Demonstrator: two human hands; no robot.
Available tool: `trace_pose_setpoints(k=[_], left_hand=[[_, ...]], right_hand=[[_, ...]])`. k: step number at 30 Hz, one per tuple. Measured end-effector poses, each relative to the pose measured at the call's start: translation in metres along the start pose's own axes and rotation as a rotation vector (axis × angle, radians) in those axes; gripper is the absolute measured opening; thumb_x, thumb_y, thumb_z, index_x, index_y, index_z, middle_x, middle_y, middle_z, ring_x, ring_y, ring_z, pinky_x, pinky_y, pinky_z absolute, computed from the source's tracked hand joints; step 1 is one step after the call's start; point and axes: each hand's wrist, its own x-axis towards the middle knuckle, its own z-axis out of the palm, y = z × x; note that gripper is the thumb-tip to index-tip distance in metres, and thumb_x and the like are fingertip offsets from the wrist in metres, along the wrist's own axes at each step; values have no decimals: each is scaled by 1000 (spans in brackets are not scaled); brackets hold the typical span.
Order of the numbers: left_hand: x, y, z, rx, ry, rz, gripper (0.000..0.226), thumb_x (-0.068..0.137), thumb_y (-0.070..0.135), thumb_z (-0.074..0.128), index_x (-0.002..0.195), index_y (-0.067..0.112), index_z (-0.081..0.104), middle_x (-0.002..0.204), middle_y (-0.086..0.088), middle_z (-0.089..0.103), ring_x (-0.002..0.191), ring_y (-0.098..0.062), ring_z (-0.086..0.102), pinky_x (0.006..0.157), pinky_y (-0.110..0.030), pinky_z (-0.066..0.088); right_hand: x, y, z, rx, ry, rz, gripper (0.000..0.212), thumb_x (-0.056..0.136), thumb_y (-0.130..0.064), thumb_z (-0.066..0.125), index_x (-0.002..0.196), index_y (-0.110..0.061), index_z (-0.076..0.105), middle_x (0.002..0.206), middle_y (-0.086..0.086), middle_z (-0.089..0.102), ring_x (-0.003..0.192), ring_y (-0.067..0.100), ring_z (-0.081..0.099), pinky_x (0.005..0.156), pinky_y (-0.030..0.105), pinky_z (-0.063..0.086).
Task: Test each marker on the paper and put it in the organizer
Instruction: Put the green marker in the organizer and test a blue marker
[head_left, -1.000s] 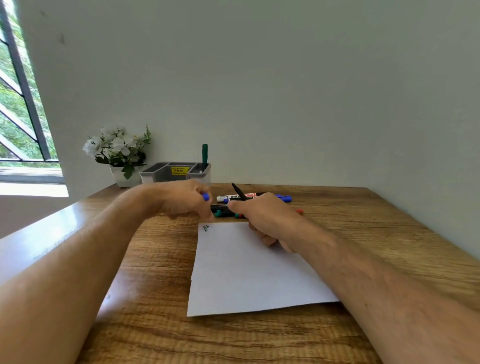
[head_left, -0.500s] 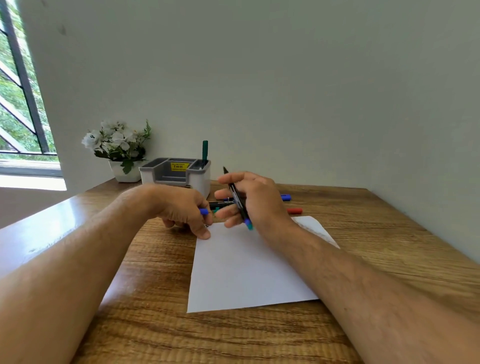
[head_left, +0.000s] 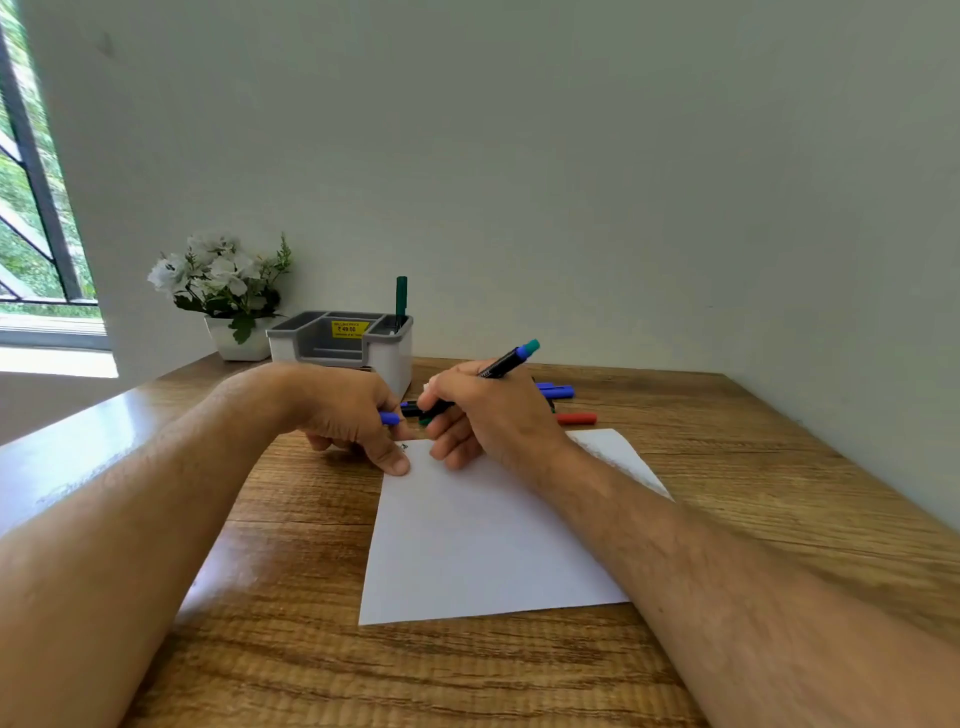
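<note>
A wooden table (head_left: 727, 519) with a strong brown grain is filling the lower half of the view, its glossy left side catching daylight from a barred window (head_left: 36, 208) at the far left, where green foliage is showing outside. Two plain pale walls are meeting behind the table's far right corner. A white sheet of paper (head_left: 483, 545) is lying flat on the wood in the middle, with a small dark scribble near its far left corner. The right hand (head_left: 493, 415) is resting on the far edge of the paper, its fingers curling round a black marker (head_left: 501, 364) whose blue and teal end is tilting up and to the right; the tip is hidden by the hand. The left hand (head_left: 348, 410) is lying just beside it at the sheet's far left corner, fingers closing on a small blue cap (head_left: 389, 418), the thumb pressing on the paper. Beyond the hands, more markers (head_left: 563, 400) are lying loose on the table, blue and red ones among them. A grey and white organizer (head_left: 384, 353) is standing against the back wall, with one green marker (head_left: 401, 296) upright in its right compartment. A white pot of white flowers (head_left: 223, 291) is sitting just left of it.
</note>
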Motion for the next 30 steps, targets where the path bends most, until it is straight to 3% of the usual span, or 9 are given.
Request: trace_pose_setpoints(k=[3,7,10,11,14,18,22,27,30], left_hand=[[0,1,0,12,-6,2,30,78,35,78,98,27,58,90,0,56,73,-13,51,64,-29,46],[-1,2,0,16,-5,5,29,79,33,77,100,26,59,86,1,55,68,-12,49,83,-43,53],[-1,1,-1,26,6,13,25,83,32,74,101,26,59,86,0,55,69,-11,50,65,-30,50],[0,1,-1,27,7,14,25,84,31,74,103,25,60,86,0,55,69,-12,51,65,-31,51],[2,0,-1,7,-4,12,23,85,28,74,103,25,59,88,-1,54,68,-13,49,85,-46,53],[2,-1,-1,-9,6,40,19,83,26,76,93,27,60,89,0,52,68,-14,48,72,-40,51],[1,-3,-1,-23,7,79,17,82,24,78,92,26,65,77,2,53,60,-13,45,53,-26,40],[3,-3,-2,-29,13,75,16,81,25,78,92,25,67,77,1,55,60,-13,45,53,-26,40],[4,-3,-1,-20,19,66,16,81,26,78,93,27,67,79,2,56,62,-13,47,53,-26,42]], right_hand=[[0,6,0,-11,-32,54,10,91,-10,60,87,-5,67,72,19,70,55,26,66,51,31,56],[3,8,0,-65,-61,69,10,87,-7,61,77,-9,59,74,18,72,50,20,64,48,27,54],[7,12,0,-203,-19,9,19,84,-12,64,67,-14,55,67,11,72,43,10,57,43,22,47],[9,14,0,-255,3,-23,20,83,-14,64,65,-16,55,64,6,72,42,5,54,44,21,44],[11,18,0,-335,40,-90,22,81,-19,65,61,-18,55,55,-5,67,45,-4,52,52,16,41],[13,20,2,-364,30,-102,23,81,-23,66,61,-21,56,53,-8,64,48,-6,55,53,15,41],[14,19,1,-349,19,-90,23,80,-24,66,60,-21,57,56,-7,67,49,-7,54,44,8,38],[15,16,3,-393,1,-67,23,81,-25,65,60,-20,58,54,-7,65,44,-6,52,41,7,36],[15,15,3,-379,-6,-61,27,80,-22,65,58,-18,51,54,-3,60,42,-1,47,46,16,39]])
